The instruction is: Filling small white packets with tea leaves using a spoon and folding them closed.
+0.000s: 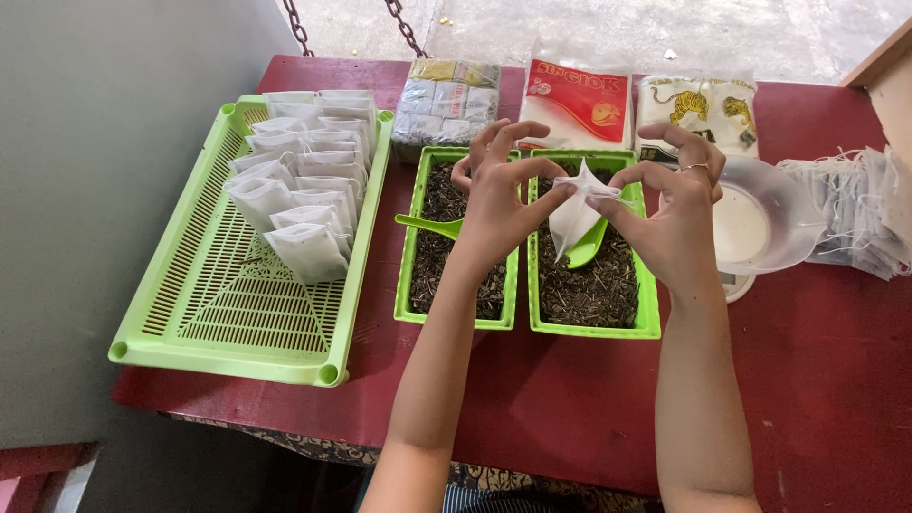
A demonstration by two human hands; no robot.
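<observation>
My left hand [494,195] and my right hand [676,214] both pinch the top of a small white filter bag [573,217], held above the right green tub [646,318] of dark loose tea. A green scoop [587,249] rests in that tub under the bag. A second green scoop handle [427,224] lies in the left green tub [407,285], also filled with dark tea. Filled white bags [302,249] stand in rows in the slotted green tray [228,313] on the left.
A red table [570,389] carries everything. At the back lie a wrapped block of packets [446,100], a red pouch [579,100] and a white pouch with tiger pictures [698,109]. A clear bowl on a scale [760,223] and a heap of empty string bags [860,209] are right.
</observation>
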